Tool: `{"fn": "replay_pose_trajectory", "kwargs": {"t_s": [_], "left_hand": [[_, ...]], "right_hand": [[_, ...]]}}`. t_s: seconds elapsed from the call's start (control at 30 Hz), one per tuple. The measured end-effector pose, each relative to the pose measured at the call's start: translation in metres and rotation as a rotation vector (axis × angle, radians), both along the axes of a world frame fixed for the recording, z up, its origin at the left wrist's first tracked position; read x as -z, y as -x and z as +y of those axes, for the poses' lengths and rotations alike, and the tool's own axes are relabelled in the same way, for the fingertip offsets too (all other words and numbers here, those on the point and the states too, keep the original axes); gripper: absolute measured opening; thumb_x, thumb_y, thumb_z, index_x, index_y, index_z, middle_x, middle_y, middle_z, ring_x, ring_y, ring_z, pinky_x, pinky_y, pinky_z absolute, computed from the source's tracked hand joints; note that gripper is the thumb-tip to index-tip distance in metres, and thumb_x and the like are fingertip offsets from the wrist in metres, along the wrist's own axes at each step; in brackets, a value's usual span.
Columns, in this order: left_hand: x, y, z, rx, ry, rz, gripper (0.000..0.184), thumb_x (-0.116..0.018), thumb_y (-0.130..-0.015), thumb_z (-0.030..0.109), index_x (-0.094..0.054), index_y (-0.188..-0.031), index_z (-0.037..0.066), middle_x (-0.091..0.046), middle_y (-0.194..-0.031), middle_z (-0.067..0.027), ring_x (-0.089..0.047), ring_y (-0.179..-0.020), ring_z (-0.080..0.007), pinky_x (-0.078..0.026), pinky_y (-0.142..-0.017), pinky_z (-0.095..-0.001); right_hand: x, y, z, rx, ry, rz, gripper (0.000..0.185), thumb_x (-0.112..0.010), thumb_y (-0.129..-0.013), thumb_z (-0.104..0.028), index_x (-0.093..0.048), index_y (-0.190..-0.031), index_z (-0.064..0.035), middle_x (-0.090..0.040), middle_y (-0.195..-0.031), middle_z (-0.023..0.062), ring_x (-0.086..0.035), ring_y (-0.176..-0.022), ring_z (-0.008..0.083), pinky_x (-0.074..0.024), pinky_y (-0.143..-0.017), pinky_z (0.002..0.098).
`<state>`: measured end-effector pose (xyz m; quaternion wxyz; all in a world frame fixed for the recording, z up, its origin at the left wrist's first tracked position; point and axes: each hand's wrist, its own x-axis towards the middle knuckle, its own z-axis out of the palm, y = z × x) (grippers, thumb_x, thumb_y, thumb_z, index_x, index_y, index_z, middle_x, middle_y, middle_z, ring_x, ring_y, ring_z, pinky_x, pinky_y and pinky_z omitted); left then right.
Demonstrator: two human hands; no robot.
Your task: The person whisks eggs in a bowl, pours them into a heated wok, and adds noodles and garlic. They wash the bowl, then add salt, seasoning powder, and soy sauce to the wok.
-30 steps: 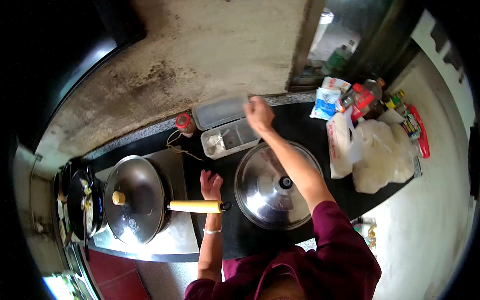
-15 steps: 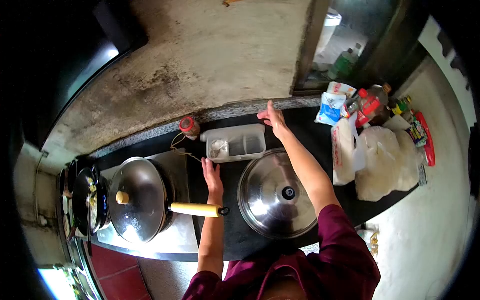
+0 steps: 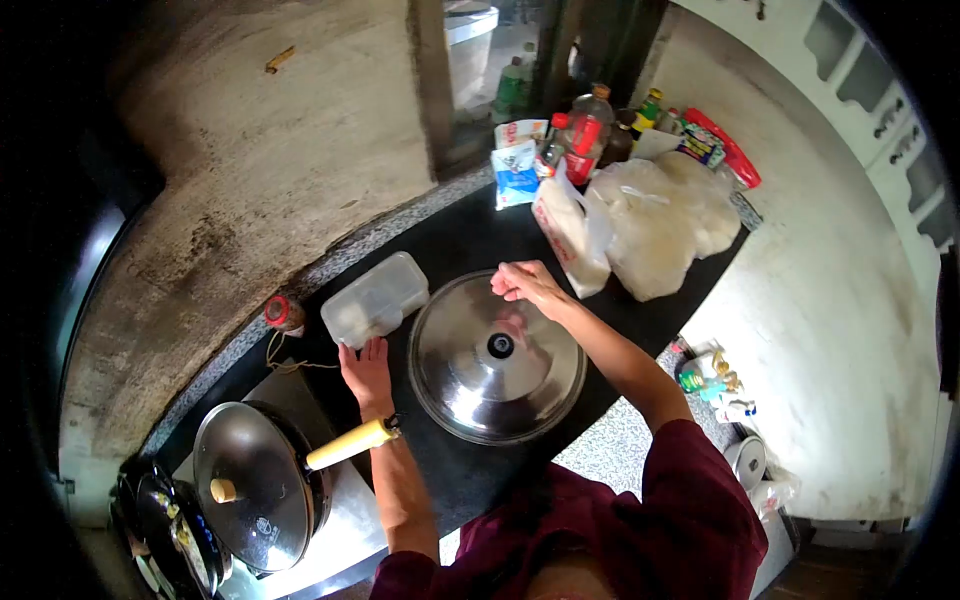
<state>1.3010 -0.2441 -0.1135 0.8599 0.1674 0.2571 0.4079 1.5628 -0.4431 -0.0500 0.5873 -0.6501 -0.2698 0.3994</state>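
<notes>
We see a long black table (image 3: 445, 490) that slants from the lower left of the frame to the upper right. At the lower left, we see a shiny stove (image 3: 335, 535) set in it. Right in the middle of the frame sits a big round metal lid (image 3: 460, 385) with a black knob on top. We find puffy plastic bags (image 3: 645, 235) at the upper right, all bunched together. At the lower left there is a covered pan (image 3: 255, 500), and its yellow handle (image 3: 350, 444) pokes up and to the right, its tip showing in front of the left wrist.

Left of the metal lid and a bit higher in the frame, we see the cloudy plastic box (image 3: 378, 298). It lies flat on the table with its top shut. The left hand (image 3: 367, 378) is flat and open, with its fingertips at the near edge of the box, and we see nothing in its grip. The right hand (image 3: 528, 284) is over the top right edge of the metal lid. Its fingers curl in, and we cannot tell if it holds anything.

Left of the box we spot a little red-topped jar (image 3: 285, 315), and just below that, a thin string (image 3: 285, 364).
</notes>
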Motion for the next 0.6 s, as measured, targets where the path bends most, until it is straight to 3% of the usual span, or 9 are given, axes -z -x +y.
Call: {"fn": "replay_pose_trajectory", "kwargs": {"t_s": [0.13, 0.2, 0.27, 0.37, 0.4, 0.43, 0.5, 0.53, 0.6], "left_hand": [[0.007, -0.026, 0.010, -0.054, 0.044, 0.061, 0.071, -0.051, -0.088, 0.036, -0.009, -0.141, 0.015, -0.018, -0.139, -0.0230, -0.036, -0.119, -0.0344, -0.032, -0.102, -0.0466], [0.028, -0.027, 0.023, 0.005, 0.028, -0.001, 0.071, -0.050, -0.089, 0.034, -0.007, -0.141, 0.012, -0.021, -0.138, -0.0235, -0.037, -0.119, -0.0353, -0.032, -0.102, -0.0465], [0.028, -0.026, 0.014, -0.028, -0.044, 0.103, 0.060, -0.044, -0.092, 0.032, -0.016, -0.138, 0.006, -0.033, -0.130, -0.0221, -0.041, -0.114, -0.0340, -0.033, -0.101, -0.0455], [0.027, -0.021, -0.006, -0.075, -0.253, 0.305, 0.046, -0.044, -0.091, 0.026, -0.034, -0.130, 0.003, -0.047, -0.118, -0.0138, -0.048, -0.106, -0.0264, -0.039, -0.092, -0.0419], [0.040, -0.016, -0.007, -0.067, -0.388, 0.290, 0.046, -0.049, -0.089, 0.024, -0.037, -0.129, 0.004, -0.051, -0.113, -0.0118, -0.051, -0.100, -0.0243, -0.041, -0.088, -0.0400], [0.036, -0.015, -0.016, -0.111, -0.457, 0.346, 0.046, -0.054, -0.086, 0.025, -0.042, -0.126, 0.005, -0.053, -0.111, -0.0100, -0.052, -0.098, -0.0218, -0.041, -0.086, -0.0378], [0.007, -0.019, -0.043, -0.171, -0.615, 0.499, 0.044, -0.056, -0.083, 0.023, -0.047, -0.122, 0.005, -0.055, -0.109, -0.0070, -0.051, -0.099, -0.0184, -0.040, -0.085, -0.0348], [-0.003, -0.023, -0.054, -0.203, -0.598, 0.518, 0.044, -0.056, -0.083, 0.022, -0.047, -0.123, 0.005, -0.055, -0.111, -0.0071, -0.052, -0.100, -0.0194, -0.039, -0.085, -0.0342], [-0.018, -0.031, -0.076, -0.246, -0.711, 0.585, 0.044, -0.055, -0.085, 0.024, -0.045, -0.123, 0.003, -0.054, -0.114, -0.0090, -0.051, -0.105, -0.0219, -0.040, -0.089, -0.0356]], "right_hand": [[-0.012, 0.002, -0.042, 0.060, 0.066, -0.043, 0.033, -0.053, -0.088, -0.037, -0.063, -0.090, -0.0052, -0.064, -0.082, 0.0029, -0.060, -0.076, 0.0098, -0.0486, -0.065, 0.0242], [-0.029, -0.002, -0.043, 0.046, 0.093, -0.119, 0.026, -0.055, -0.087, -0.030, -0.063, -0.089, -0.0051, -0.063, -0.079, 0.0027, -0.059, -0.072, 0.0080, -0.0477, -0.060, 0.0228], [-0.058, -0.006, -0.027, -0.102, 0.108, -0.295, 0.023, -0.056, -0.086, -0.024, -0.062, -0.095, -0.0041, -0.064, -0.083, 0.0043, -0.060, -0.074, 0.0103, -0.0495, -0.063, 0.0238], [-0.107, -0.001, 0.024, -0.349, -0.024, -0.869, 0.022, -0.058, -0.078, -0.024, -0.065, -0.076, -0.0032, -0.062, -0.066, 0.0119, -0.060, -0.059, 0.0204, -0.0472, -0.057, 0.0335], [-0.132, 0.014, 0.040, -0.397, 0.086, -0.988, 0.024, -0.055, -0.076, -0.026, -0.064, -0.073, -0.0046, -0.061, -0.069, 0.0163, -0.059, -0.059, 0.0278, -0.0466, -0.058, 0.0382], [-0.159, 0.026, 0.051, -0.527, -0.046, -1.206, 0.026, -0.051, -0.077, -0.026, -0.065, -0.074, -0.0046, -0.062, -0.070, 0.0168, -0.059, -0.064, 0.0319, -0.0473, -0.061, 0.0410], [-0.182, 0.051, 0.107, -0.815, -0.068, -1.586, 0.028, -0.051, -0.076, -0.028, -0.067, -0.078, -0.0060, -0.065, -0.081, 0.0156, -0.061, -0.077, 0.0326, -0.0481, -0.068, 0.0441], [-0.219, 0.071, 0.105, -0.813, 0.096, -1.419, 0.026, -0.057, -0.073, -0.029, -0.068, -0.085, -0.0079, -0.065, -0.088, 0.0134, -0.061, -0.084, 0.0305, -0.0485, -0.071, 0.0439], [-0.260, 0.095, 0.112, -0.945, 0.081, -1.420, 0.027, -0.063, -0.068, -0.021, -0.067, -0.092, -0.0084, -0.065, -0.097, 0.0101, -0.060, -0.091, 0.0277, -0.0491, -0.072, 0.0420]]}}
